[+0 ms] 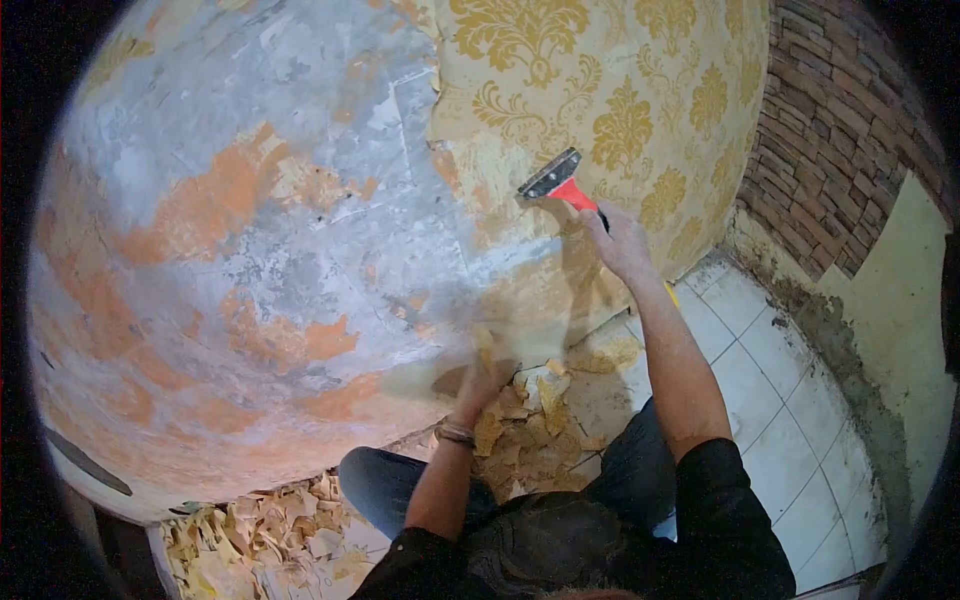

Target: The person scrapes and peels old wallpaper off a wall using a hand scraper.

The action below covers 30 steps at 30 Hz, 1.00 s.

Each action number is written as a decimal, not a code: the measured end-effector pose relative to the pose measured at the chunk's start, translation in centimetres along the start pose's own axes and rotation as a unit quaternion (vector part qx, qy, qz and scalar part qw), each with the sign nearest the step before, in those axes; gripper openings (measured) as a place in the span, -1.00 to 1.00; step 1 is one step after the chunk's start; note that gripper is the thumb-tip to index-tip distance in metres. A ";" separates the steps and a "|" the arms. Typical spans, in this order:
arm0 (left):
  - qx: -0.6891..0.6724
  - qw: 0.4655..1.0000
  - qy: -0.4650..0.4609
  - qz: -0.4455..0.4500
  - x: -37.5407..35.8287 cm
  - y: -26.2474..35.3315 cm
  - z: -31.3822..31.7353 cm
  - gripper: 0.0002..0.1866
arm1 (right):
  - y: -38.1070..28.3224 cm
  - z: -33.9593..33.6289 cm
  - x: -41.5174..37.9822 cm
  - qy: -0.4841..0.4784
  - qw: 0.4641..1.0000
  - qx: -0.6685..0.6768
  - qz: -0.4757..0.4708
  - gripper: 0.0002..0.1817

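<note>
My right hand is closed round the red and black handle of a wide-bladed scraper. The blade lies over the torn border of the gold-patterned wallpaper, where a pale, rough patch of wall shows. Lower down, my left hand is near the foot of the stripped wall, its fingers smeared by motion. A blurred yellowish patch shows at its fingertips; I cannot tell whether it is a held scrap.
Peeled wallpaper scraps lie on the floor between my knees. Another heap of scraps lies at the lower left. White floor tiles stretch to the right, beside a wall with brick-patterned covering.
</note>
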<state>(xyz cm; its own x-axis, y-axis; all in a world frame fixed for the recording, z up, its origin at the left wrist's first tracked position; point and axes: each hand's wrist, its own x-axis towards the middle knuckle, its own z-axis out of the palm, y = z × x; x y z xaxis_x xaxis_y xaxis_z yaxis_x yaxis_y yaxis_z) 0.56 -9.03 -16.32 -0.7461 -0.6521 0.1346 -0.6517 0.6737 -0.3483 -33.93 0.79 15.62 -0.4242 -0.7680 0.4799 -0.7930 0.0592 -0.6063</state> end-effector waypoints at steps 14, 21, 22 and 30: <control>-0.322 0.910 -0.220 -0.139 -5.4 7.4 -15.5 -0.64 | -8.6 6.4 -2.1 -0.005 0.984 0.180 0.004 -0.56; -0.272 0.922 -0.270 -0.050 -7.5 7.6 -9.6 -0.72 | -11.5 7.1 -0.9 0.034 0.984 0.175 -0.006 -0.55; -0.271 0.922 -0.272 -0.050 -7.6 7.5 -9.4 -0.72 | -12.0 7.1 -0.7 0.042 0.982 0.184 0.004 -0.55; -0.270 0.933 -0.232 -0.060 -7.4 7.3 -13.1 -0.74 | -15.0 7.4 -0.7 0.047 0.977 0.205 0.045 -0.56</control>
<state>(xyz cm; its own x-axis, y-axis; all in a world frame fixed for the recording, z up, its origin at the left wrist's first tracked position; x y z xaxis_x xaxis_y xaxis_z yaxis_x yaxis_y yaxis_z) -0.48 5.32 -7.68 -0.6057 -0.7295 -0.3177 -0.7938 0.5816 0.1777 -18.51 -4.27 19.65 -0.5371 -0.7083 0.4581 -0.5179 -0.1517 -0.8419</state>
